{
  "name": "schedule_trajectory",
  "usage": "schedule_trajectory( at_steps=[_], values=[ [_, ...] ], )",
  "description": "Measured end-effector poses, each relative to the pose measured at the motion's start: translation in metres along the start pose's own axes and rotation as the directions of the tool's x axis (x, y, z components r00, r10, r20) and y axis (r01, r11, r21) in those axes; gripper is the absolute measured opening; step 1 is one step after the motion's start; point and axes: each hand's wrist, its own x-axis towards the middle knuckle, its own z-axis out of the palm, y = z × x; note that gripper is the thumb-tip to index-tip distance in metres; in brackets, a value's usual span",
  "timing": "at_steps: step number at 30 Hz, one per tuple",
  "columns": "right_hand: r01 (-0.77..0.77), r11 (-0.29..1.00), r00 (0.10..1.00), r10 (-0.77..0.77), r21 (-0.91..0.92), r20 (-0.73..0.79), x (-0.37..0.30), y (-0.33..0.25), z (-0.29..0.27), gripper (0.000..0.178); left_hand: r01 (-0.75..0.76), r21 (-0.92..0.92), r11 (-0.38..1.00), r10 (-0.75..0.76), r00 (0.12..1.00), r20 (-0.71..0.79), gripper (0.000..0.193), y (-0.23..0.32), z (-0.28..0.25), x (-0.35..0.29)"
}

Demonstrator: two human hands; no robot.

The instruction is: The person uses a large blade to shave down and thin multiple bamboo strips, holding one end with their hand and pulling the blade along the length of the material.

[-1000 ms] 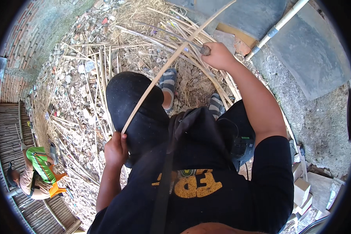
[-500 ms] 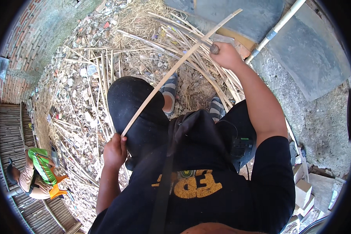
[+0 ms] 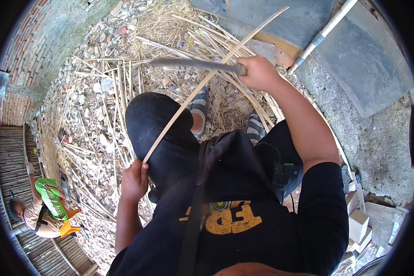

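Left hand [image 3: 135, 179] pinches a pale strip [image 3: 201, 87] near one end. Right hand [image 3: 258, 73] grips a long knife [image 3: 193, 63] crossing it in view

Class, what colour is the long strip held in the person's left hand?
The strip is pale tan; it shows best in the head view.

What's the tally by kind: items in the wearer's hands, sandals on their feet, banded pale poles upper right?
Thin strip, in left hand: 1
Long-bladed tool, in right hand: 1
Striped sandals: 2
Banded pale pole: 1
Total: 5
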Motion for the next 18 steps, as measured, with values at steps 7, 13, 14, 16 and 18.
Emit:
schedule_trajectory(
  at_steps=[7,13,14,16,18],
  values=[
    [-0.096,0.983,0.995,0.098,0.158,-0.006,0.002,0.029,0.005,0.022,0.014,-0.111,0.994,-0.013,1.0,0.013,0.034,-0.006,0.004,0.004],
    [-0.032,0.999,0.998,0.032,-0.004,0.061,0.001,-0.009,-0.006,0.025,0.011,-0.082,0.997,-0.01,1.0,0.005,0.035,-0.002,0.001,0.0],
    [-0.037,0.999,0.996,0.037,-0.007,0.077,0.003,-0.006,-0.005,0.025,-0.003,-0.071,0.997,0.003,1.0,-0.005,0.035,-0.001,0.002,0.0],
    [-0.053,0.999,0.993,0.054,-0.009,0.109,0.007,0.005,-0.007,0.025,-0.006,-0.078,0.997,0.005,1.0,-0.007,0.035,0.001,0.002,0.004],
    [-0.099,0.992,0.995,0.1,0.073,-0.009,0.009,0.031,0.001,0.024,-0.014,-0.102,0.995,0.013,1.0,-0.006,0.035,0.0,0.003,0.006]
  ],
)
